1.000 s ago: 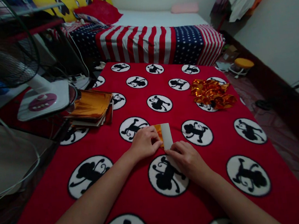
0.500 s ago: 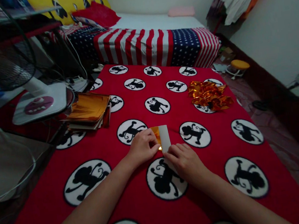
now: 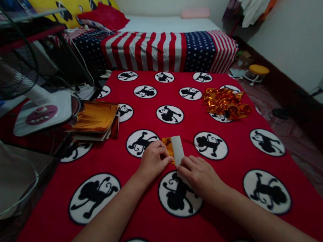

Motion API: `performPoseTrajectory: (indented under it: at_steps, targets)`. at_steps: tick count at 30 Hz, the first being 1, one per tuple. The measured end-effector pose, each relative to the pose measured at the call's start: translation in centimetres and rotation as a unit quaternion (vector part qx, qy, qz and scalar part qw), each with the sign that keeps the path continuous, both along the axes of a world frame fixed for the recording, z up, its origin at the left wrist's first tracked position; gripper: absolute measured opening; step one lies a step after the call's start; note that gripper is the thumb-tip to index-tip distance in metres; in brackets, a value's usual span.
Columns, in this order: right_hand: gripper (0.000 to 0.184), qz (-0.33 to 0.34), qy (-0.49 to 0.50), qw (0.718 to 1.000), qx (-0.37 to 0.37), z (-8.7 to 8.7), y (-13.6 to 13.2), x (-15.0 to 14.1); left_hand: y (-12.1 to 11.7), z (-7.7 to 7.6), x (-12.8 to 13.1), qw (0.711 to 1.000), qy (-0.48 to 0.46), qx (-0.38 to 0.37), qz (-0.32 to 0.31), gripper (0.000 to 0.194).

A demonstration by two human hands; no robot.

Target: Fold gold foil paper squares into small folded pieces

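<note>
A small sheet of gold foil paper (image 3: pixel 178 147) lies on the red cloth between my hands, its right part folded over so a pale back strip shows beside the shiny gold. My left hand (image 3: pixel 155 157) is closed at its left side, thumb and fingers gripping the gold edge. At the lower right corner my right hand (image 3: pixel 198 171) pinches the pale strip with bent fingers. Part of the paper is covered by both hands.
A stack of gold foil sheets (image 3: pixel 95 119) rests at the left edge of the red monkey-print cloth (image 3: pixel 234 214). Crumpled-looking gold foil pieces (image 3: pixel 225 103) are heaped at right. A fan base (image 3: pixel 44 112) stands left; a yellow stool (image 3: pixel 258 70) is on the floor.
Hardly anything differs. My left hand has shifted very slightly on the gold part, and the bright glint by its thumb has faded. My right hand stays at the lower corner.
</note>
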State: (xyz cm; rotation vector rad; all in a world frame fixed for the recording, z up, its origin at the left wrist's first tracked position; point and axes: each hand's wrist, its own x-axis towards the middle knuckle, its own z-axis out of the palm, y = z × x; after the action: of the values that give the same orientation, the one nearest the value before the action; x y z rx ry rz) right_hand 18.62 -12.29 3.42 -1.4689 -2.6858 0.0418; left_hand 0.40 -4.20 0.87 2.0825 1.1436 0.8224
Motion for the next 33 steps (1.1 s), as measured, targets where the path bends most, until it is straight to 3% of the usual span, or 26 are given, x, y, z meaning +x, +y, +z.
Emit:
performPoseTrajectory:
  at_steps: [12, 19, 33]
  targets:
    - [0.024, -0.002, 0.004, 1.000, -0.002, 0.2, 0.0, -0.1, -0.3, -0.3, 0.1, 1.000, 0.012, 0.025, 0.014, 0.015]
    - [0.035, 0.052, 0.023, 0.995, 0.082, -0.6, -0.3, 0.0, -0.3, -0.3, 0.1, 0.999, 0.022, 0.035, 0.012, 0.015]
    - [0.018, 0.102, -0.011, 0.991, 0.088, -0.8, -0.4, -0.3, -0.2, -0.4, 0.1, 0.999, 0.029, 0.038, 0.011, 0.016]
